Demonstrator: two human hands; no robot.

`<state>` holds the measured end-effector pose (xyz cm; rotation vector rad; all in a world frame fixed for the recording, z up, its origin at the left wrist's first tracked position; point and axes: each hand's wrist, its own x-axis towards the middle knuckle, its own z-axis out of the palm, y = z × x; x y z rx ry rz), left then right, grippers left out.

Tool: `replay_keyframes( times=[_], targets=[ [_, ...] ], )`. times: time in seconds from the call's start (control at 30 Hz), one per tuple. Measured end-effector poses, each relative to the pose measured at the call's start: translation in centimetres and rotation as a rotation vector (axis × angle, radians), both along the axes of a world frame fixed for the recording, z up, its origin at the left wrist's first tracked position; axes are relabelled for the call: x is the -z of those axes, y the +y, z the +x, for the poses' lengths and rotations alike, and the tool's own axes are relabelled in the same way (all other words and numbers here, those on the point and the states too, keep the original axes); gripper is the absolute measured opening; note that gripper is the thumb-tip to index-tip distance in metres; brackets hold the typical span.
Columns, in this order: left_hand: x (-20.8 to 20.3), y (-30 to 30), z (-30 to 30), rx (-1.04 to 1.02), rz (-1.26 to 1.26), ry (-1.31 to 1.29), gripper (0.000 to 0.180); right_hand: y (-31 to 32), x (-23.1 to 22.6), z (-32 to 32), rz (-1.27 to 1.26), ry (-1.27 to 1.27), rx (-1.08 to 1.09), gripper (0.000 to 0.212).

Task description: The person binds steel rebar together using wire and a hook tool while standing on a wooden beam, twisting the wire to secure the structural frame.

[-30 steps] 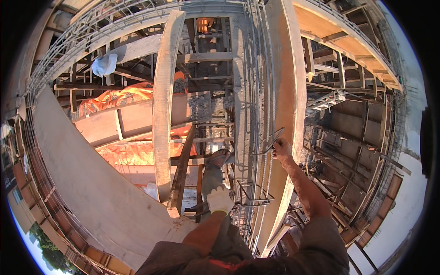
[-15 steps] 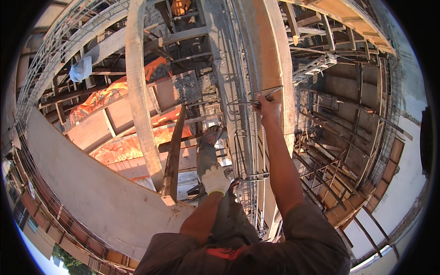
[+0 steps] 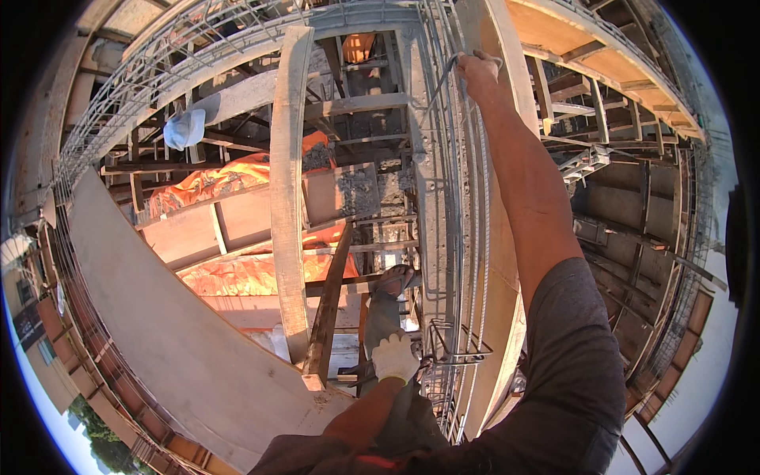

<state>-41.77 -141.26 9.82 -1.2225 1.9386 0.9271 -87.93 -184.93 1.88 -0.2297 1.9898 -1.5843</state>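
My right hand (image 3: 479,70), bare, reaches far forward along the beam. Its fingers are closed around a bent steel stirrup (image 3: 442,83) at the long reinforcing bars. My left hand (image 3: 396,358), in a white glove, lies curled over my bent leg near the beam. A dark tool-like piece sticks out beside the glove, but the fingers hide what it is. Right of the glove, several bent stirrups (image 3: 455,344) sit bunched around the ribbed long bars (image 3: 480,261). The bars run lengthwise beside a wooden form board (image 3: 507,317).
An upright-looking timber plank (image 3: 289,198) and a shorter dark timber (image 3: 328,305) stand left of my leg. Orange sheeting (image 3: 237,273) lies below. A pale curved panel (image 3: 166,301) spans the left. A light-blue cap-like object (image 3: 184,129) hangs at far left. Rebar cages and scaffolding surround the opening.
My right hand has moved farther forward along the bars with the stirrup, and its arm is more outstretched. My left hand stays on my leg. The whole view has shifted.
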Motion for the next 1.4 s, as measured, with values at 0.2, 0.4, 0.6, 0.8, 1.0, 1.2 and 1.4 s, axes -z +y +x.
replay_keyframes(
  times=[0.2,0.4,0.6,0.8,1.0,1.2,1.4],
  targets=[
    [0.7,1.1,0.7,-0.043,-0.071,0.038,0.029,2.8,-1.9,2.1,0.413,0.609,-0.333,0.041],
    [0.0,0.7,-0.1,-0.044,-0.082,0.012,0.031,20.1,-5.4,5.9,-0.022,0.089,-0.294,0.037],
    [0.1,1.1,-0.8,0.001,-0.101,0.027,0.033,45.3,-5.7,12.4,0.532,0.225,-0.582,0.044],
    [-0.2,1.8,-1.1,0.057,-0.095,-0.023,0.035,59.7,-7.0,19.0,0.898,0.269,-1.188,0.067],
    [-0.5,1.7,-1.7,0.109,-0.144,0.009,0.034,67.2,-3.5,20.6,0.855,0.125,-1.305,0.052],
    [0.1,2.5,-1.0,0.102,-0.155,0.012,0.032,65.0,-5.0,18.6,0.683,0.253,-1.402,0.035],
    [0.5,2.4,-0.4,0.061,-0.161,0.018,0.031,55.9,-5.4,14.8,0.720,0.442,-1.154,0.038]
  ],
)
